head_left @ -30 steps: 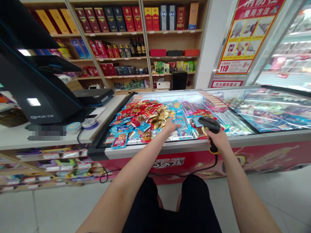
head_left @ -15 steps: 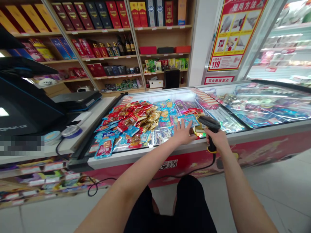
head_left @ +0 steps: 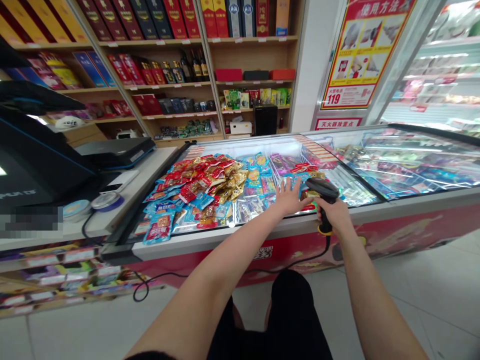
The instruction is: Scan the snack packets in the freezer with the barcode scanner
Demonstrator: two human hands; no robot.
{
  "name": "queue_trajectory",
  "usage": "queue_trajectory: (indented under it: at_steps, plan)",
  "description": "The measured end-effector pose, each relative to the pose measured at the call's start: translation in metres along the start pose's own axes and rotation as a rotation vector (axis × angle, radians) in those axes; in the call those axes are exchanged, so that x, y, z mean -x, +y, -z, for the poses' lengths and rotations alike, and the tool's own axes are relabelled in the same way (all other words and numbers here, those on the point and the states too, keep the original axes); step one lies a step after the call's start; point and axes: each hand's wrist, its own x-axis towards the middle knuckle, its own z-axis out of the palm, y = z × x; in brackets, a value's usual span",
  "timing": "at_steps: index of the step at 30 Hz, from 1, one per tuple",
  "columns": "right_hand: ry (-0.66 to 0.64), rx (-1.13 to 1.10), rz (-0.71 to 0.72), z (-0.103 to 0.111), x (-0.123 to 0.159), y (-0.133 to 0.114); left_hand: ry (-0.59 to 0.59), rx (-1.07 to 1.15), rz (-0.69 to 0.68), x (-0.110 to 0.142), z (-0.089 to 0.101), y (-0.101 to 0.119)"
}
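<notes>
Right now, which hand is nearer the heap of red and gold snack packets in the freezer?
Left. The left hand is right of the heap, open over blue packets; the right hand, gripping a barcode scanner, is farther right.

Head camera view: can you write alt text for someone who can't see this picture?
A person's right hand grips a black handheld barcode scanner with a black cord, while the open left hand spreads over colourful foil snack packets heaped in a white-rimmed chest freezer. Wooden shelves of boxed goods stand behind.
</notes>
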Motion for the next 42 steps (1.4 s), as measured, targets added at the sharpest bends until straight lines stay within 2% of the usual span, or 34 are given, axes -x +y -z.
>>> queue_trajectory:
  at_steps: [3, 7, 16, 20, 23, 26, 31, 37, 42]
  plan:
    - [-0.017, 0.023, -0.015, -0.007, 0.004, 0.0, 0.084, 0.03, 0.027, 0.016, 0.011, -0.013]
    - [-0.066, 0.058, -0.003, -0.027, 0.015, -0.001, 0.214, -0.007, 0.102, 0.045, 0.037, -0.045]
    - [-0.254, 0.119, 0.02, -0.091, 0.055, -0.005, 0.573, -0.207, 0.351, 0.122, 0.118, -0.16]
    - [-0.299, 0.164, 0.019, -0.117, 0.076, -0.01, 0.577, -0.241, 0.488, 0.149, 0.144, -0.202]
    - [-0.345, 0.186, 0.025, -0.132, 0.089, -0.013, 0.527, -0.218, 0.556, 0.157, 0.153, -0.22]
    - [-0.373, 0.213, 0.041, -0.143, 0.1, -0.018, 0.496, -0.181, 0.559, 0.158, 0.156, -0.227]
    - [-0.393, 0.223, 0.038, -0.151, 0.114, -0.023, 0.611, -0.06, 0.486, 0.156, 0.158, -0.227]
    - [-0.389, 0.256, 0.038, -0.151, 0.116, -0.025, 0.698, 0.549, 0.468, 0.163, 0.156, -0.214]
    - [-0.423, 0.217, 0.076, -0.154, 0.117, -0.027, 0.723, 1.025, 0.403, 0.169, 0.133, -0.189]
